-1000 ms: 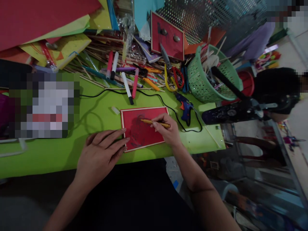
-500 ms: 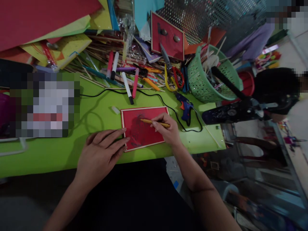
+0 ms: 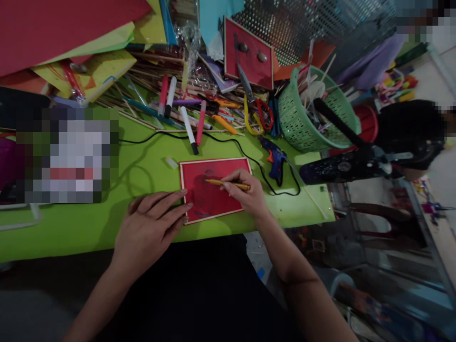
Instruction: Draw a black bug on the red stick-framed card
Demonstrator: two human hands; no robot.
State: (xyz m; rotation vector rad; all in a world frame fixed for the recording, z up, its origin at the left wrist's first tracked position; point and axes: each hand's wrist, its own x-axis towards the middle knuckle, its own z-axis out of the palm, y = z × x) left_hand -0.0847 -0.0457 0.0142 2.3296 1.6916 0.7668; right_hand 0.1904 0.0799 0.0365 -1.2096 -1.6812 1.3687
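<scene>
A red panel (image 3: 228, 202) edged with pale thin strips lies flat on the green tabletop (image 3: 142, 166). Faint dark drawn marks show on its left and middle part. My right hand (image 3: 245, 190) grips a yellow-brown pen (image 3: 231, 184), whose tip is at the marks near the panel's middle. With fingers stretched out, my left hand (image 3: 155, 218) rests its fingertips on the panel's left edge. A small whitish piece (image 3: 171, 163) lies just off the panel's upper left corner.
A blue glue gun (image 3: 276, 161) with a black cord sits right of the panel. Behind are several markers (image 3: 188, 128), scissors (image 3: 254, 114), thin sticks, and a second red panel (image 3: 261, 71) bearing stones. A green basket (image 3: 302, 118) and a black stand arm (image 3: 331, 166) are at right.
The pen tip has shifted slightly left and down across the red panel, my right hand moving with it. My left hand stays in place.
</scene>
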